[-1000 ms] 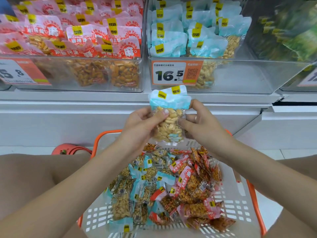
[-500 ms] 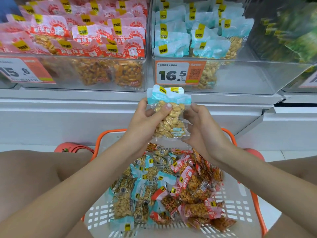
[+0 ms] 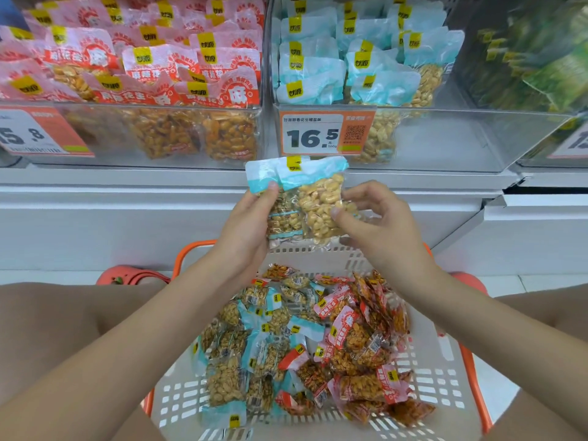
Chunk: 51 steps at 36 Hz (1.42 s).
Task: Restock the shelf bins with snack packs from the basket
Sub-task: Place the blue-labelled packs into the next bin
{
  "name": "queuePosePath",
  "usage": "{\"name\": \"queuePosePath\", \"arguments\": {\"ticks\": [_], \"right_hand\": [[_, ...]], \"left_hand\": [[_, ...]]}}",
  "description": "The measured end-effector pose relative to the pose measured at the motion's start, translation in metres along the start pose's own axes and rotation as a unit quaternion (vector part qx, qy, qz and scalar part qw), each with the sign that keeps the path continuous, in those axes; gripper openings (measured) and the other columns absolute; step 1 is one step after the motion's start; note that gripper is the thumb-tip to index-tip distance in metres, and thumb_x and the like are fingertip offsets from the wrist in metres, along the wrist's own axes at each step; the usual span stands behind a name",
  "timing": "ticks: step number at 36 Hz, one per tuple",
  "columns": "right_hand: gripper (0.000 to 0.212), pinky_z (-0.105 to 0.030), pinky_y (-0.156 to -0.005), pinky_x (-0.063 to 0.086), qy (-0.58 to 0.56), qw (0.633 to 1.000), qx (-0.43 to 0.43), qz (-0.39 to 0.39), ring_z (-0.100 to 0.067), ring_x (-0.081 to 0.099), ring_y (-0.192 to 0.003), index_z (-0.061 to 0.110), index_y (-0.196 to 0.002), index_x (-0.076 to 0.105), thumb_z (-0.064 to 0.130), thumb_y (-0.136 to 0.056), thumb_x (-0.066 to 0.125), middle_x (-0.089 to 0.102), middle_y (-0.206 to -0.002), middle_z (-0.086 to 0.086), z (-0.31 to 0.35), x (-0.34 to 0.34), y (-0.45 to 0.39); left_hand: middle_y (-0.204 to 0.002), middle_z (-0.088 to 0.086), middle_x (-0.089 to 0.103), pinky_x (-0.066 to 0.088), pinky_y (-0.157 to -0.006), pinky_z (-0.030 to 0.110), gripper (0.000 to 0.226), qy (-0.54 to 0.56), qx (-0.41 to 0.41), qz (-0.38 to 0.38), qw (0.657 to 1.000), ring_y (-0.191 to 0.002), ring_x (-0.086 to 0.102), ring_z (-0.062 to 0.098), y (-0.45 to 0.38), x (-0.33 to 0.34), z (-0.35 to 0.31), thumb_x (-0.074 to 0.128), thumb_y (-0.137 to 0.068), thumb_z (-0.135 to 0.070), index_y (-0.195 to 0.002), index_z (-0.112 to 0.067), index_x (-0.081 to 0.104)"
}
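Now left hand [image 3: 246,224] grips blue packs [image 3: 299,202]; right hand [image 3: 378,224] pinches them.

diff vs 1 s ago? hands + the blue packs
The blue packs, stacked as one a second ago, are now fanned side by side. The left hand keeps its grip on the left one, thumb near its top. The right hand has shifted to pinching the right pack's lower edge. The whole bundle sits slightly higher, nearer the 16.5 price tag. The basket contents and the shelf bins look unchanged.
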State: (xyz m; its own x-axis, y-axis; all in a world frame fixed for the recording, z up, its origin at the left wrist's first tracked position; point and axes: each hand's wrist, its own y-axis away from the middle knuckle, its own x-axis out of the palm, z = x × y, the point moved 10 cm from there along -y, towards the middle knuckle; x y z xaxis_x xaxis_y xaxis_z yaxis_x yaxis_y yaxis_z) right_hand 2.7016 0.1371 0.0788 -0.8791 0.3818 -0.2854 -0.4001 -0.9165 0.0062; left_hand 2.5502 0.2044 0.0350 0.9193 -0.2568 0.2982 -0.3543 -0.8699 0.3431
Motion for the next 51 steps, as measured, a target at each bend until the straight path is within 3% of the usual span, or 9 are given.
{"name": "queuePosePath", "arguments": {"ticks": [6, 12, 17, 22, 27, 32, 39, 45, 51], "right_hand": [[0.015, -0.012, -0.067, 0.040, 0.182, 0.956, -0.220, -0.074, 0.000, 0.041, -0.079, 0.008, -0.091, 0.058, 0.008, -0.082, 0.070, 0.042, -0.089, 0.011, 0.051, -0.007, 0.026], [0.016, -0.032, -0.069, 0.044, 0.271, 0.913, -0.303, -0.042, -0.022, 0.051, -0.085, 0.008, -0.088, 0.052, 0.005, -0.082, 0.067, 0.048, -0.096, -0.007, 0.057, 0.015, 0.034], [0.017, -0.032, -0.082, 0.044, 0.228, 0.945, -0.236, -0.010, -0.029, 0.049, -0.118, 0.008, -0.093, 0.050, 0.010, -0.088, 0.066, 0.050, -0.128, -0.011, 0.051, 0.020, 0.027], [0.025, -0.039, -0.070, 0.049, 0.090, 0.989, -0.114, 0.040, -0.017, 0.058, -0.084, 0.014, -0.091, 0.040, 0.024, -0.091, 0.063, 0.058, -0.086, 0.002, 0.033, 0.021, 0.019], [0.053, -0.041, -0.092, 0.054, -0.082, 0.993, -0.022, 0.083, -0.009, 0.066, -0.104, 0.021, -0.114, 0.033, 0.032, -0.081, 0.074, 0.068, -0.113, 0.009, 0.020, 0.023, 0.014], [0.068, -0.028, -0.087, 0.055, -0.104, 0.987, 0.001, 0.122, 0.001, 0.063, -0.106, 0.039, -0.123, 0.039, 0.036, -0.065, 0.074, 0.060, -0.117, 0.020, 0.016, 0.032, 0.019], [0.052, -0.036, -0.087, 0.056, -0.288, 0.943, 0.093, 0.139, -0.025, 0.065, -0.110, 0.010, -0.134, 0.048, 0.007, -0.086, 0.068, 0.064, -0.125, -0.014, 0.009, 0.045, 0.017], [0.040, -0.042, -0.086, 0.056, -0.313, 0.928, 0.151, 0.134, -0.027, 0.068, -0.101, 0.010, -0.124, 0.057, 0.010, -0.085, 0.067, 0.070, -0.114, -0.013, -0.003, 0.046, 0.016], [0.050, -0.041, -0.083, 0.058, -0.289, 0.930, 0.142, 0.177, -0.026, 0.067, -0.103, 0.008, -0.125, 0.058, 0.016, -0.078, 0.074, 0.068, -0.119, -0.012, 0.005, 0.041, 0.010]], "left_hand": [[-0.126, 0.007, 0.064, 0.049, -0.089, 0.046, 0.034, 0.002, -0.019, 0.012, 1.000, -0.112, 0.063, 0.028, 0.008, 0.005, 0.005, 0.039, -0.103, -0.031, -0.134, -0.021, 0.048], [-0.122, 0.014, 0.060, 0.052, -0.087, 0.054, 0.050, 0.087, -0.089, 0.111, 0.986, -0.103, 0.062, 0.034, 0.022, 0.030, 0.015, 0.035, -0.098, -0.050, -0.130, -0.016, 0.054], [-0.136, 0.017, 0.052, 0.043, -0.100, 0.056, 0.056, 0.182, -0.093, 0.168, 0.964, -0.115, 0.055, 0.036, 0.028, 0.040, 0.007, 0.028, -0.098, -0.049, -0.138, -0.016, 0.049], [-0.124, 0.011, 0.054, 0.039, -0.096, 0.042, 0.056, 0.100, -0.041, 0.232, 0.967, -0.107, 0.049, 0.026, 0.033, 0.049, -0.002, 0.037, -0.088, -0.029, -0.143, -0.027, 0.039], [-0.125, -0.010, 0.061, 0.052, -0.089, 0.033, 0.063, -0.099, 0.063, 0.158, 0.980, -0.107, 0.062, 0.017, 0.028, 0.042, -0.013, 0.047, -0.100, -0.014, -0.149, -0.044, 0.021], [-0.130, -0.010, 0.055, 0.051, -0.067, 0.017, 0.078, -0.196, 0.175, 0.085, 0.961, -0.102, 0.062, 0.014, 0.030, 0.032, -0.026, 0.067, -0.087, -0.015, -0.147, -0.040, 0.023], [-0.112, -0.005, 0.040, 0.040, -0.074, 0.005, 0.098, -0.327, 0.246, 0.031, 0.912, -0.091, 0.050, -0.010, 0.038, 0.036, -0.039, 0.077, -0.075, -0.023, -0.149, -0.037, 0.013], [-0.126, -0.007, 0.035, 0.037, -0.109, 0.036, 0.110, -0.411, 0.193, 0.096, 0.886, -0.128, 0.037, 0.013, 0.034, 0.047, -0.033, 0.066, -0.056, -0.065, -0.135, -0.061, -0.010], [-0.128, -0.012, 0.056, 0.054, -0.086, 0.022, 0.128, -0.260, 0.110, 0.161, 0.946, -0.105, 0.064, 0.002, 0.027, 0.046, -0.022, 0.081, -0.070, -0.004, -0.151, -0.030, -0.015]]}}
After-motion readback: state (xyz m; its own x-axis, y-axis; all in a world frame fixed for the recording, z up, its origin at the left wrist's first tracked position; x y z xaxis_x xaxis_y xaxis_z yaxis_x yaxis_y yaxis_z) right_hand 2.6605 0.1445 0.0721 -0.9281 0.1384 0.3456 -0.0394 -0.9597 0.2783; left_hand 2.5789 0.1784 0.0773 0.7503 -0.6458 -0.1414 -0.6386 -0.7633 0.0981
